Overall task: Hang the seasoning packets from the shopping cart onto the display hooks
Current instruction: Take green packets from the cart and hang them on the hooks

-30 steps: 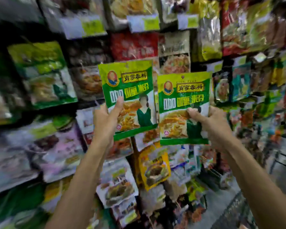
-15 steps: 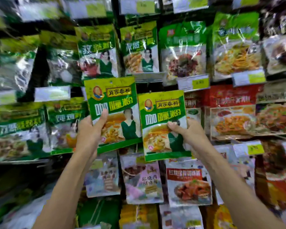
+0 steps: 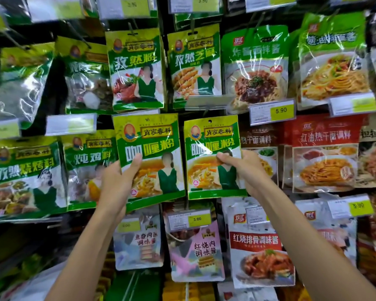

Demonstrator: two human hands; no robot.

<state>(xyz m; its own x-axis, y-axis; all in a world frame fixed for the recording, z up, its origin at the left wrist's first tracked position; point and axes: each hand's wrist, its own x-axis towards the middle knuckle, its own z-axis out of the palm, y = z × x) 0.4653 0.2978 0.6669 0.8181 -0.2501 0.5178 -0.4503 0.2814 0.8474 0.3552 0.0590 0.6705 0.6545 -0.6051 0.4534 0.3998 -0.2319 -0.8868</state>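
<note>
Left hand [image 3: 115, 183]: centre-left of frame. Thumb flat on the front of the left curry packet [image 3: 152, 135], palm along its left edge. The other fingers are behind the foil, hidden.
Right hand [image 3: 245, 168]: centre-right. Thumb and curled fingers [image 3: 224, 158] pinch the right edge of the right curry packet [image 3: 213, 135]. Fingers at the back are covered by the packet.
Packet position: both are held upright side by side in mid-frame, against the wall of hanging goods, with a narrow gap between them. The left one is tilted slightly.
Hang holes: a small hole shows at the top edge of each held packet. Cannot tell whether any hook passes through.
Display hook [image 3: 132, 29]: thin wire above the cumin packet [image 3: 137, 68], upper centre. Its far end is lost behind the price strips.
Covered: the held packets hide the row behind them, and the forearms cut across the lower packets [image 3: 195, 246].
Price tag [image 3: 272, 112]: reads 5.90, right of centre. The tags along the top edge are cropped.
Blur: the left-side packets [image 3: 20, 83] are smeared and their print is unreadable.
Red packets [image 3: 321, 153]: right side, text partly legible; the far-right column is cut off by the frame.
</note>
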